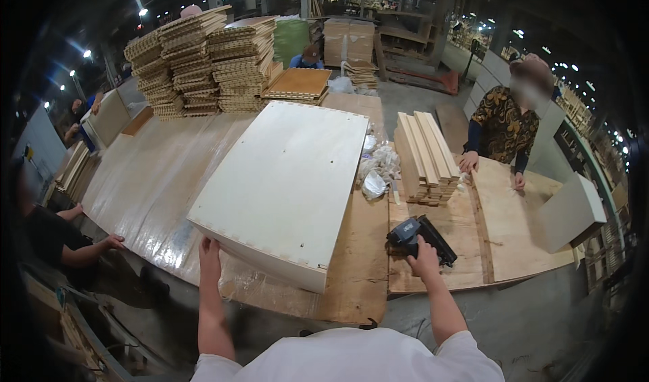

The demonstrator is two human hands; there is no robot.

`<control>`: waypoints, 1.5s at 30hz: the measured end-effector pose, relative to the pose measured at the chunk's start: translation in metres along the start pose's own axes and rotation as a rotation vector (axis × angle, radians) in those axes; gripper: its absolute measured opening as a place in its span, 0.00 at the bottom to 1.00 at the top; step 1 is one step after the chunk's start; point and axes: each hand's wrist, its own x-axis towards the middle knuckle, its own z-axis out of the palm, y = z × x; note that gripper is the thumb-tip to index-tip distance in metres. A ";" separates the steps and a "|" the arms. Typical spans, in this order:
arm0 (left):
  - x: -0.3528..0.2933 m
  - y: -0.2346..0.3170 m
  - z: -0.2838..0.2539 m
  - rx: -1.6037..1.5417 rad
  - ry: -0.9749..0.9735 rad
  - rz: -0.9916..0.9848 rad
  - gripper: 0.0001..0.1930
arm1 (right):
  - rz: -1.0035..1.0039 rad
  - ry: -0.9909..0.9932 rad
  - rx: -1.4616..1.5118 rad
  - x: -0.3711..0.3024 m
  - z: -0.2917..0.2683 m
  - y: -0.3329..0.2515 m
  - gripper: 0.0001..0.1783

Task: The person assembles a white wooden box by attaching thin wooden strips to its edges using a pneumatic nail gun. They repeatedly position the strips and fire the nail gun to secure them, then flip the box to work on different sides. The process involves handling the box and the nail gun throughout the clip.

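Observation:
A large pale wooden box [287,172] with finger-jointed edges lies on the table in front of me, its broad flat panel facing up. My left hand [210,245] grips its near left corner, with the fingers partly hidden against the side. Off to the right, my right hand [424,255] is closed on a black nail gun [439,240], which lies on its side at the table's near part. The index finger reaches along the tool's body.
Stacked wooden strips [426,155] stand beyond the nail gun, beside crumpled plastic bags [380,165]. Tall piles of notched boards [196,64] fill the back left. One co-worker [507,122] stands at the right near a small box [574,209]; another [61,240] touches the table's left edge.

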 end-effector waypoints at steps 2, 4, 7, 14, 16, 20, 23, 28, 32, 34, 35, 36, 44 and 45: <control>-0.017 -0.011 0.000 0.119 0.018 0.010 0.28 | -0.040 -0.092 -0.068 0.003 0.002 -0.002 0.45; -0.050 -0.014 0.006 0.168 0.096 0.003 0.17 | -0.071 -0.103 -0.080 0.003 0.007 0.004 0.47; -0.125 -0.016 0.040 0.161 0.248 0.064 0.17 | -0.112 -0.140 -0.110 0.015 0.011 0.005 0.48; -0.250 -0.011 0.181 0.072 0.360 0.274 0.19 | -0.084 -0.267 -0.131 0.034 0.033 0.014 0.48; -0.252 -0.004 0.210 0.066 0.433 0.283 0.18 | -0.119 -0.297 -0.038 0.039 0.029 0.028 0.48; -0.254 -0.011 0.193 0.169 0.319 0.268 0.17 | -0.201 -0.420 0.076 0.056 -0.012 0.040 0.40; -0.251 -0.008 0.206 0.115 0.349 0.160 0.16 | -0.315 -0.374 0.228 0.070 -0.059 0.065 0.29; -0.257 0.005 0.228 0.147 0.297 0.075 0.13 | -0.138 -0.618 0.709 0.058 -0.210 0.035 0.22; -0.247 0.002 0.233 0.212 0.153 0.344 0.12 | -0.281 -0.418 0.699 0.038 -0.320 -0.002 0.18; -0.242 -0.003 0.225 0.316 0.106 0.503 0.13 | -0.300 -0.428 0.712 0.032 -0.359 -0.024 0.17; -0.238 -0.001 0.220 0.371 0.085 0.557 0.13 | -0.305 -0.447 0.749 0.027 -0.375 -0.036 0.16; -0.234 0.001 0.214 0.431 0.066 0.621 0.13 | -0.313 -0.458 0.724 0.026 -0.387 -0.047 0.16; -0.227 -0.007 0.176 0.400 0.055 0.548 0.14 | -0.188 -0.630 0.615 0.008 -0.404 -0.116 0.19; -0.227 -0.004 0.178 0.400 0.058 0.546 0.14 | -0.168 -0.634 0.599 0.007 -0.404 -0.119 0.19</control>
